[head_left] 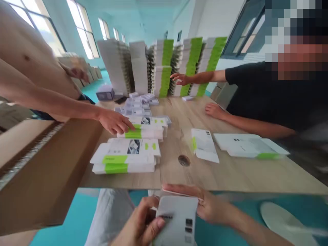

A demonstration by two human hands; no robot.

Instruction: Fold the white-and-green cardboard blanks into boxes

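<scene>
1. Below the near edge of the wooden table [230, 174], both hands grip a white box [178, 222] between them: left hand [138, 223] at its lower side, right hand [207, 205] at its upper side.
2. Its long axis runs toward that edge; my right hand is nearer it.

The held box [176, 222] is pale grey with small dark printed marks — the stacked boxes [125, 157] in front are white, each with a lime-green band. The tabletop [225, 174] shows light oak grain — the floor [64, 218] below is turquoise.
</scene>
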